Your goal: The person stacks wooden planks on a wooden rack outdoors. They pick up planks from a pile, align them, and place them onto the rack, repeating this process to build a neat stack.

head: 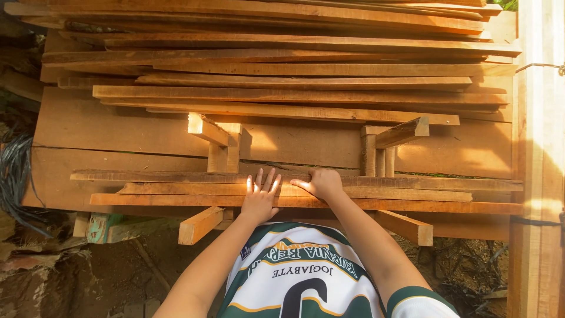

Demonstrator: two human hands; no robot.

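Our left hand [259, 197] lies flat with its fingers spread on a low stack of thin wooden slats [376, 191], palm down and gripping nothing. Just beside it our right hand [321, 182] is curled over the far edge of the top slat, fingers bent around the wood, though we cannot tell how firmly it holds. The two hands are close together, near the middle of the slats, which run left to right directly in front of us and reach well past both hands on either side. Under the slats two short wooden bearers jut toward us, one [200, 225] on the left and one [406, 227] on the right. Behind the slats two small upright wooden brackets [216, 141] rise from a broad plank [112, 126], and these stand between our hands and the larger pile of long boards [282, 65] stacked further back. A pale wooden post [538, 176] stands at the right edge, bound with wire. To the left we see a bundle of dark strands [15, 176] hanging, and below it bare earth [88, 277] with scraps of wood. Our green and white jersey [300, 277] fills the bottom of the view.
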